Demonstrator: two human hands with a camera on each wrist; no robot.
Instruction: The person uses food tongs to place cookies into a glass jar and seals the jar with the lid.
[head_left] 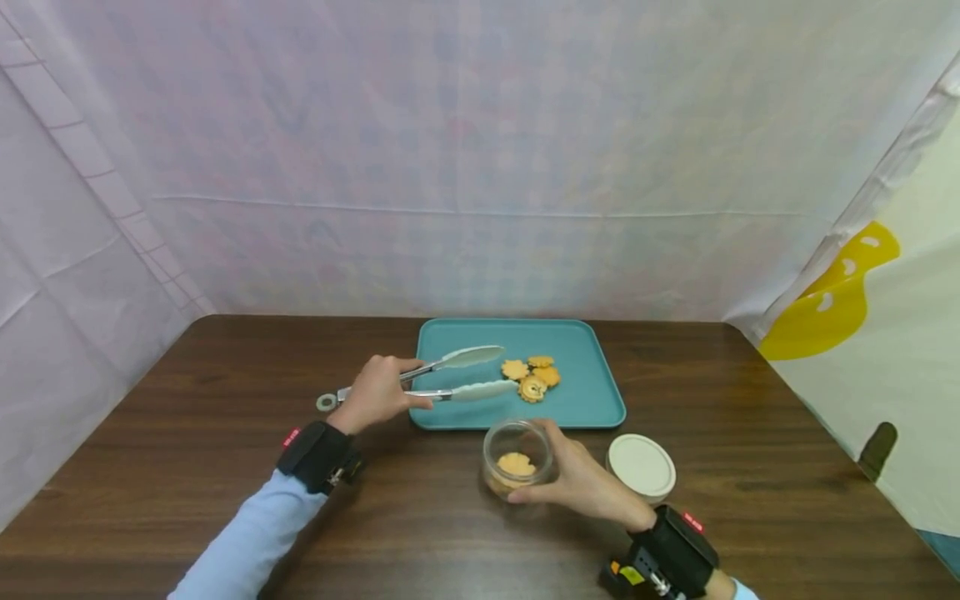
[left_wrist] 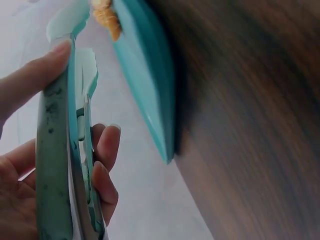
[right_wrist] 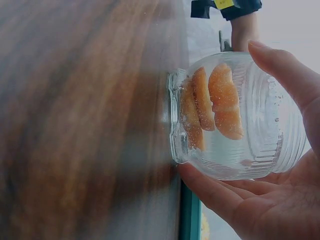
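Note:
My left hand (head_left: 377, 392) holds metal tongs (head_left: 472, 357) with pale green tips, thumb on one arm and fingers on the other in the left wrist view. The tong tips are spread over the blue tray (head_left: 592, 408). Several flower-shaped cookies (head_left: 533, 388) lie clustered on it, close to the lower tip. Around the side of a clear glass jar (right_wrist: 260, 145) curl the thumb and fingers of my right hand (head_left: 581, 479). This jar stands upright on the table, its mouth uncovered, with cookies (right_wrist: 225, 102) stacked inside at the bottom.
A white round lid (head_left: 641, 467) lies on the brown wooden table (head_left: 187, 467), right of the jar. The tray sits at the far side of the table, near a pale hanging cloth (head_left: 465, 167). Another cloth with a yellow figure (head_left: 832, 300) hangs at the right.

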